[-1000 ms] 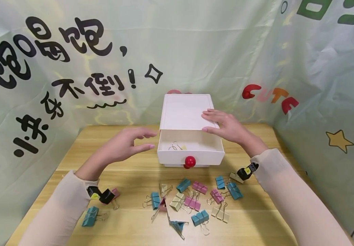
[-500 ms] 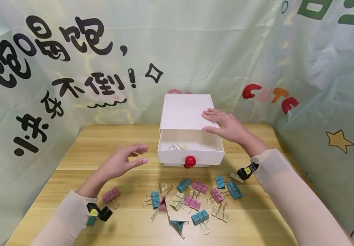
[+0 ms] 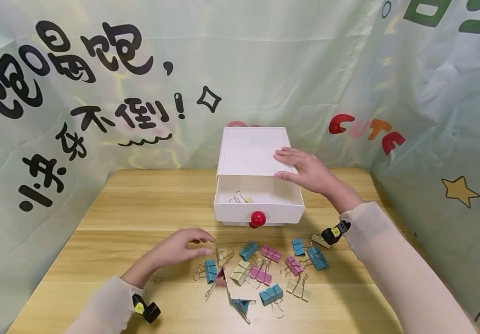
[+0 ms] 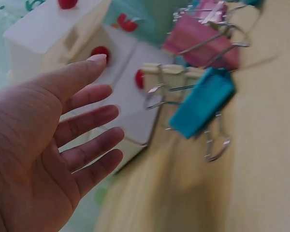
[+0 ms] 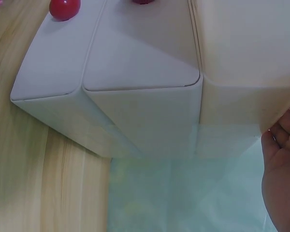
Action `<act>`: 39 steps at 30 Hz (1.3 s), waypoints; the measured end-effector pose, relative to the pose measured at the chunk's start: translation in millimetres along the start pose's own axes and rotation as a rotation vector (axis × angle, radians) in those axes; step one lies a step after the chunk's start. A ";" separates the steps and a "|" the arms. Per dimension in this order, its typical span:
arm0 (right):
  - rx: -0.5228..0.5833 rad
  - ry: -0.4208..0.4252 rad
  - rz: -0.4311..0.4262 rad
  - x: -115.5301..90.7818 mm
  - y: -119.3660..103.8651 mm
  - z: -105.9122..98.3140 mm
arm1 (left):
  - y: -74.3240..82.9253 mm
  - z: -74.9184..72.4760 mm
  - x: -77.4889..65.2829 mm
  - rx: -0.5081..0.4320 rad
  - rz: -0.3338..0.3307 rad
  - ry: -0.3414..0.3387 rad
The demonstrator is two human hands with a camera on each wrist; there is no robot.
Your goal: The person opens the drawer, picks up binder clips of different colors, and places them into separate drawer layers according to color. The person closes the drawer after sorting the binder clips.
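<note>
My left hand (image 3: 177,250) hovers at the left side of a spread of binder clips, fingers relaxed and holding nothing. Nearest to it are a cream binder clip (image 3: 222,256) and a blue binder clip (image 3: 210,272); the left wrist view shows that blue clip (image 4: 203,104) apart from the fingertips. My right hand (image 3: 306,171) rests on the top right edge of a white drawer box (image 3: 252,148), seen from the side in the right wrist view. The box's top drawer (image 3: 231,214) is pulled out, with a clip's wire handles (image 3: 240,197) visible inside.
Several pink, blue and cream clips lie in front of the box, among them a pink clip (image 3: 271,253) and a blue clip (image 3: 271,295). A red knob (image 3: 258,218) juts from the drawer front. A printed cloth (image 3: 265,69) hangs behind the wooden table (image 3: 160,204).
My left hand has drawn back from beside the drawer, then come down and rightward to the clips. The right hand and the drawer have stayed in place.
</note>
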State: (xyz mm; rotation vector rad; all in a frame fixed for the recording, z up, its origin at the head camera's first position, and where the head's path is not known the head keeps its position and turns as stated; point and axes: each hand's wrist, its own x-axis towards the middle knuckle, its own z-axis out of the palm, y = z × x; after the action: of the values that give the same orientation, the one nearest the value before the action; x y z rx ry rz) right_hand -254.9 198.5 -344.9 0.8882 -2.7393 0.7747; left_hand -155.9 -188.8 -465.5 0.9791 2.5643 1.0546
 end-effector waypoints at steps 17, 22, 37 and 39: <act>0.005 0.009 -0.014 -1.0 2.2 0.3 | 2.3 23.8 -6.0 0.089 0.075 -0.124; 0.016 0.005 -0.021 -0.7 1.5 1.9 | 2.1 23.4 -11.3 0.096 0.113 -0.094; 0.019 0.012 -0.001 -3.1 2.3 2.5 | 3.5 25.6 -8.1 0.104 0.072 -0.147; 0.019 0.014 -0.003 -3.4 2.4 2.1 | 2.7 25.3 -7.3 0.113 0.091 -0.156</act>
State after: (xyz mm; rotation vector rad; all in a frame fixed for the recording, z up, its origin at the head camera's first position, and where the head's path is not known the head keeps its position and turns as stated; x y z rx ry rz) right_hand -253.5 200.8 -348.7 0.8867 -2.7219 0.8046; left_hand -138.6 -178.2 -482.4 1.1674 2.4956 0.8263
